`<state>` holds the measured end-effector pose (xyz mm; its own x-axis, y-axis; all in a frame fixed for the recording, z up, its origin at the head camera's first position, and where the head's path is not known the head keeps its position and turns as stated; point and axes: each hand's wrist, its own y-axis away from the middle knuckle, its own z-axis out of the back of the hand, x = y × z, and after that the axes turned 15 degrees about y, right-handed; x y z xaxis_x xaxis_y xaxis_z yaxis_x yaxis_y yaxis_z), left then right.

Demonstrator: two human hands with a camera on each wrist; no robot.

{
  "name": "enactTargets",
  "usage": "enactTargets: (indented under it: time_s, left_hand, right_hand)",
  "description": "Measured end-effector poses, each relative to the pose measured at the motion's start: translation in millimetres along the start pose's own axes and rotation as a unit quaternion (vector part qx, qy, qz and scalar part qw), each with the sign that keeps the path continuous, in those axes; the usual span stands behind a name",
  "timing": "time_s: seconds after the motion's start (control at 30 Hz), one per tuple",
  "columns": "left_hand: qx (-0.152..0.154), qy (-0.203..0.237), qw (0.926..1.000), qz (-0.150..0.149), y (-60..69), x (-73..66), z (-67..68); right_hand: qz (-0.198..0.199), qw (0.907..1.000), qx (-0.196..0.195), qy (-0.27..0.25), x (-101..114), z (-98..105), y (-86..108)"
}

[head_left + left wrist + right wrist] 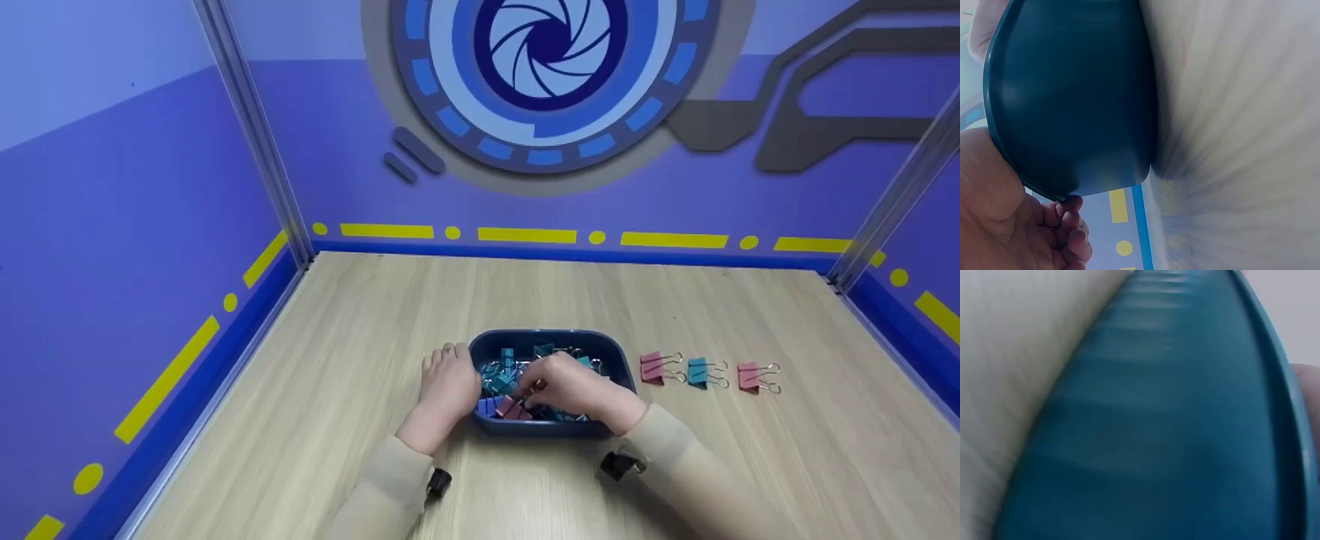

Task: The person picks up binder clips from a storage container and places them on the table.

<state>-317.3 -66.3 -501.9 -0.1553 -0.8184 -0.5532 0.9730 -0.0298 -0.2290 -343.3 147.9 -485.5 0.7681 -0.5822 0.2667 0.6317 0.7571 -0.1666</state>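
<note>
A dark blue plastic box (551, 429) holds a heap of binder clips, mostly teal (504, 384), with a blue-violet one (489, 407) near its front left corner. My left hand (450, 382) grips the box's left rim; in the left wrist view its curled fingers (1075, 239) touch the rim's corner. Inside the box, my right hand (574, 386) pinches a pink binder clip (514, 409) by its wire handles. The fingertips are partly hidden. The box wall (1151, 416) fills most of the right wrist view.
Right of the box, a pink clip (652, 368), a teal clip (697, 372) and another pink clip (748, 377) lie in a row on the wooden table (375, 315). Blue panels (337, 157) wall the table at the back and both sides.
</note>
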Motion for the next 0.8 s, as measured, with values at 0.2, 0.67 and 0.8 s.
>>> enactTargets:
  time_s: [0.2,0.67,0.8]
  left_hand:
    - [0.006,0.0,1.0,0.005,0.0,-0.8,0.8]
    - [0.004,0.001,1.0,0.007,-1.0,0.4,0.7]
    - [0.001,0.005,1.0,0.002,-0.9,1.6,0.4]
  right_hand:
    - [-0.022,0.9975,-0.044,-0.049,-7.4,-5.7,5.8]
    - [-0.111,0.9712,-0.121,-0.172,-12.1,1.2,15.9]
    - [-0.124,0.9577,-0.153,-0.21,-13.2,6.4,20.4]
